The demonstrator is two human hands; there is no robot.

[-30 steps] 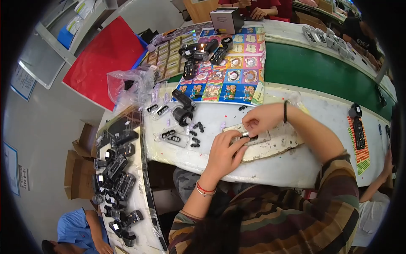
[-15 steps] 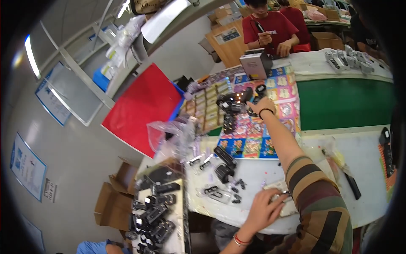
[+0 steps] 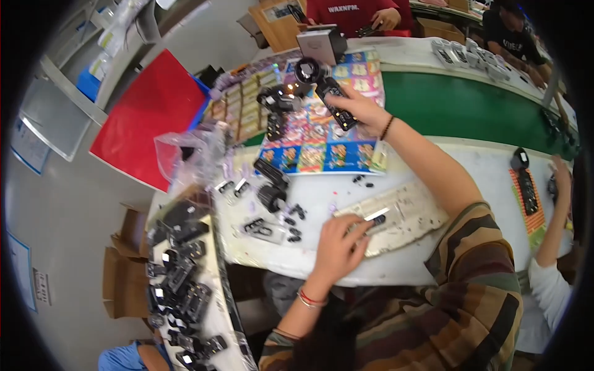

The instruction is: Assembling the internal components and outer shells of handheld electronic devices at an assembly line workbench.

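Note:
My right hand (image 3: 366,112) is closed around a long black device (image 3: 337,102) with a round, ring-like head, above the colourful printed sheet (image 3: 309,154). Lower down, my left hand (image 3: 337,247) pinches a small black-and-silver part (image 3: 377,219) over a worn whitish board (image 3: 408,213); its exact kind is too small to tell. Left of that hand lie several small black pieces (image 3: 294,222), a black cylindrical part (image 3: 271,196) and a flat black part (image 3: 263,229) on clear plastic. More black devices (image 3: 281,99) rest on the sheet's left side.
A tray of black housings (image 3: 185,290) stands at left. A red panel (image 3: 145,123) and a clear plastic bag (image 3: 192,148) are beside the table. A grey-white box (image 3: 320,44) stands at the back. Co-workers sit across and at right, beside a green strip (image 3: 458,111).
My right hand has lifted the black device off the printed sheet and drawn it nearer. My left hand still pinches the small part. The head view has shifted, uncovering the whitish board.

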